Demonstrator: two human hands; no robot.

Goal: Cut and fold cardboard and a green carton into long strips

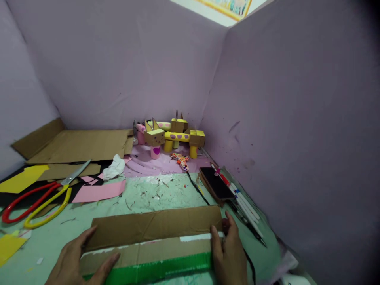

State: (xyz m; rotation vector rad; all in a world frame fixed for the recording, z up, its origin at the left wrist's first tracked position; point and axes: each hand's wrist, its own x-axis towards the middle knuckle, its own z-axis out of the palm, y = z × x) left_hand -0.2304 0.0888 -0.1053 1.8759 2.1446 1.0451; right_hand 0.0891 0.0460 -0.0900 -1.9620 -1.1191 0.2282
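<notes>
A long brown cardboard strip (154, 227) lies across the green mat near me, with a green-taped edge (160, 271) along its near side. My left hand (78, 261) grips its left end, thumb on top and fingers curled round the edge. My right hand (228, 251) holds the right end the same way, fingers closed on the cardboard. Both hands press the strip flat on the table.
Red-and-yellow scissors (44, 198) lie at the left beside pink paper (99, 192) and yellow paper (23, 178). Flat cardboard sheets (80, 144) lie behind. Cardboard animal figures (172, 136) stand in the far corner. A dark phone (216, 183), several pens (243, 202) and a glue gun (181, 160) sit right. Lilac partitions (297, 118) enclose the desk.
</notes>
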